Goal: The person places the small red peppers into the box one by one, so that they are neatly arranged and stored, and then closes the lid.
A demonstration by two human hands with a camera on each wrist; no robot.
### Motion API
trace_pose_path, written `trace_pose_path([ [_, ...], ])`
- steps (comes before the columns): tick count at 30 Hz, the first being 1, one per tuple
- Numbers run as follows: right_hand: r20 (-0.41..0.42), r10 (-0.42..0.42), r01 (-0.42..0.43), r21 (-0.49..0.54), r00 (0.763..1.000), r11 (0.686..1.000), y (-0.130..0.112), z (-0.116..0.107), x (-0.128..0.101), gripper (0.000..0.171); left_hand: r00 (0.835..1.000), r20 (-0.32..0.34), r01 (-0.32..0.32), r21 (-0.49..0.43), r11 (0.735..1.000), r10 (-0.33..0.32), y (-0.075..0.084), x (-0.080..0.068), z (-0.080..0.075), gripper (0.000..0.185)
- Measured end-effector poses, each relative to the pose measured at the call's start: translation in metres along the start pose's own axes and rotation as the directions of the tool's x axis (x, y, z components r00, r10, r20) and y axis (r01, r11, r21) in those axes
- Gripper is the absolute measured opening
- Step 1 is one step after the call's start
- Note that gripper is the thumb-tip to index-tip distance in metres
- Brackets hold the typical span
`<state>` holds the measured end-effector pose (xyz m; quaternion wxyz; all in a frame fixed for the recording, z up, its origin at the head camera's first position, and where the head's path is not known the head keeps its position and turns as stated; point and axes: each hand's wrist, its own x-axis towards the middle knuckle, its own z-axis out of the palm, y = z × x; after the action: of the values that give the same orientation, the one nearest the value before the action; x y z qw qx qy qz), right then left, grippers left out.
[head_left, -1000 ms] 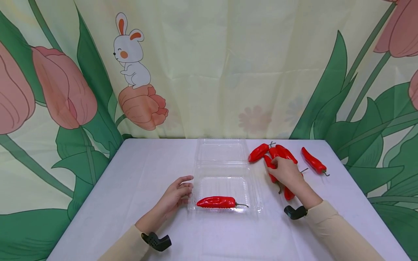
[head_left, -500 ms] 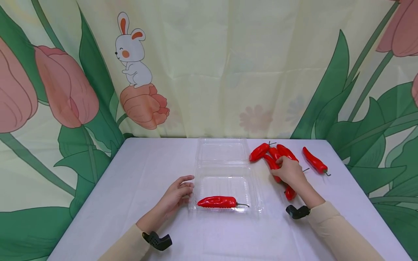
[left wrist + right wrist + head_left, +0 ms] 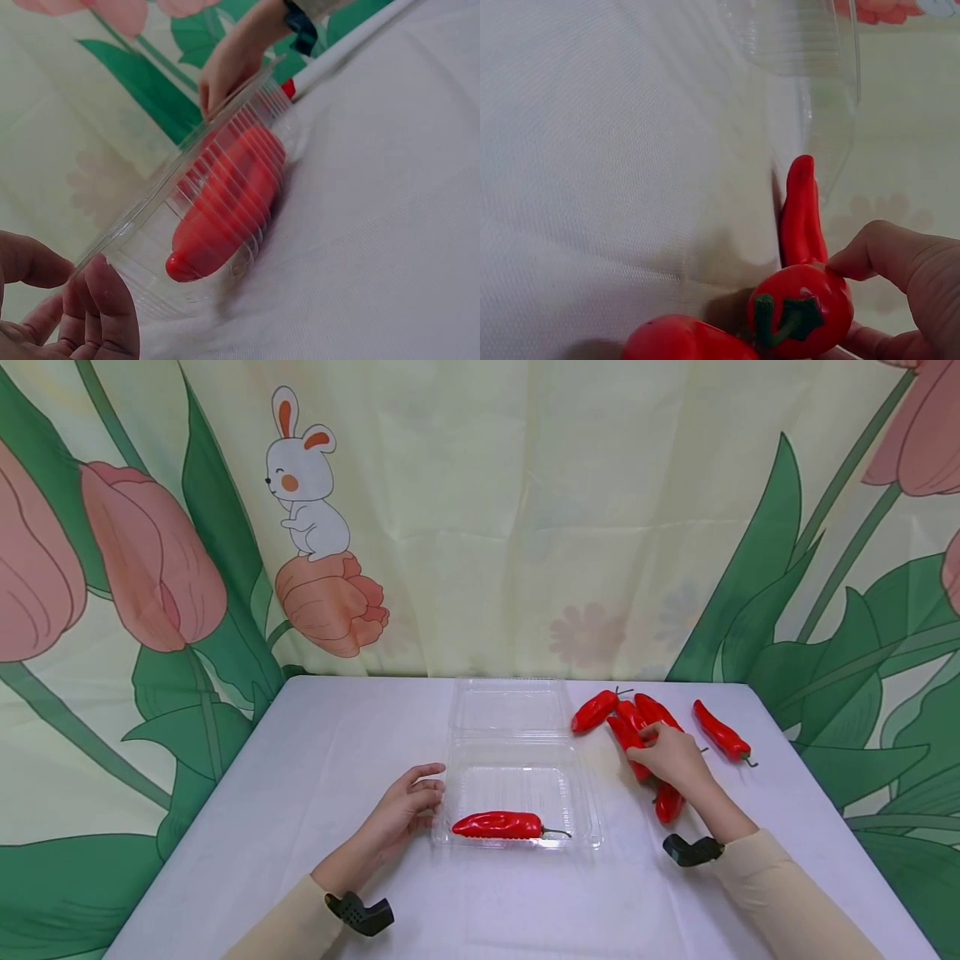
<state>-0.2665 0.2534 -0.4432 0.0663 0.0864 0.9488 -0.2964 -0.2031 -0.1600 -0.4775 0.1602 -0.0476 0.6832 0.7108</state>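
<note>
Red pepper (image 3: pixel 628 739) pinched by right hand (image 3: pixel 670 754) in pile right of clear plastic box (image 3: pixel 517 781) on table (image 3: pixel 315 793); long axis angled toward far-left. Left hand (image 3: pixel 408 804) relaxed open, rested against box's left wall.

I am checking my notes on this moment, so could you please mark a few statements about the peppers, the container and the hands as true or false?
1. One red pepper lies inside the clear plastic container. True.
2. The container's lid is closed. False: it lies open, hinged back.
3. The right hand grips a pepper in the pile. True.
4. The left hand holds a pepper. False: it rests at the container's left edge, holding nothing.
5. One lone pepper lies right of the pile. True.
</note>
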Motion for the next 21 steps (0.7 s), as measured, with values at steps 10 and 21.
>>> trace_pose_path([
  [10,0.018,0.022,-0.023,0.028,1.000,0.999,-0.001,-0.010,-0.004,0.072,1.000,0.001,0.003,0.006,1.000,-0.003,0.001,0.000,-0.001,0.045],
  [21,0.012,-0.037,0.036,0.054,0.999,0.998,-0.017,-0.022,-0.016,0.067,1.000,0.000,0.007,0.008,1.000,-0.007,0.002,-0.001,0.000,0.046],
])
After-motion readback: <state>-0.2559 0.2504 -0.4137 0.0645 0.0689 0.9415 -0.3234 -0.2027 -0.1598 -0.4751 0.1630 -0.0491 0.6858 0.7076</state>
